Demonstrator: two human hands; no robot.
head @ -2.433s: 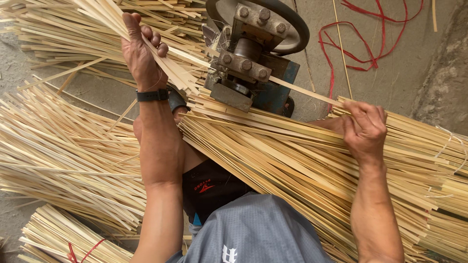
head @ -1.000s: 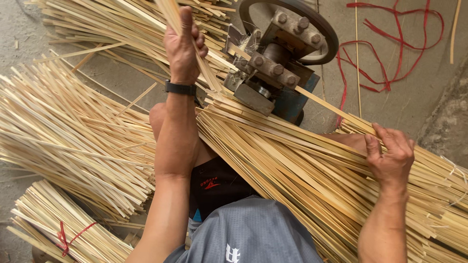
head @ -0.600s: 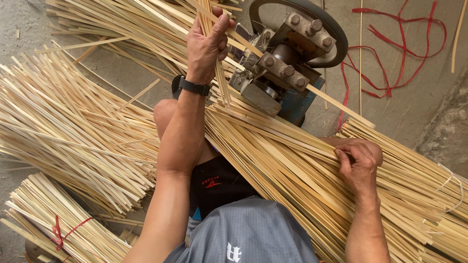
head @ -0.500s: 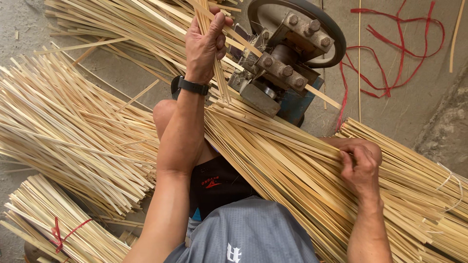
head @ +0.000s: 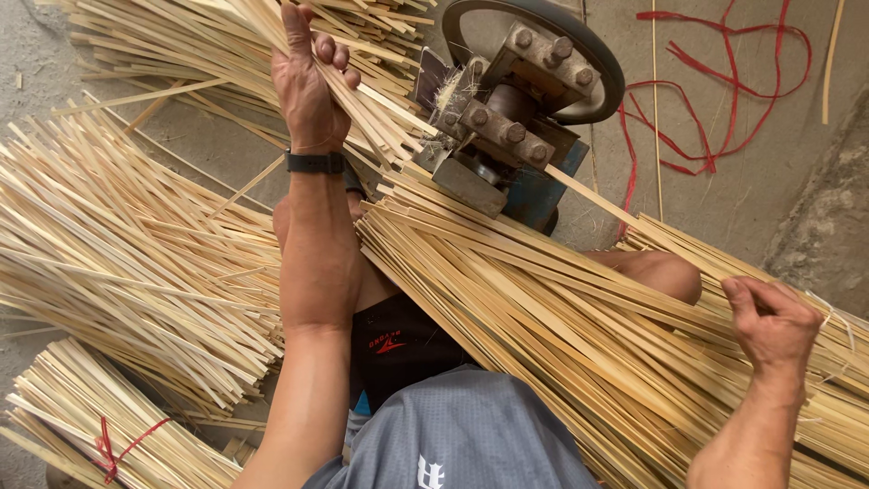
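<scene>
head view | left hand point(head: 308, 86) stays up by the splitting machine point(head: 507, 118), fingers loosely closed on split bamboo strips point(head: 380, 118) | right hand point(head: 769, 321) has slid outward along the lap bundle point(head: 561, 335), pinching one strip's far end, feeding continues

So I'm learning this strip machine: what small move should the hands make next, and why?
Probably the right hand should lift one strip from the pile on the lap and aim it at the machine. One strip already sits angled in its rollers, and the left hand grips strips on the far side, so the near side looks due for feeding.
</scene>
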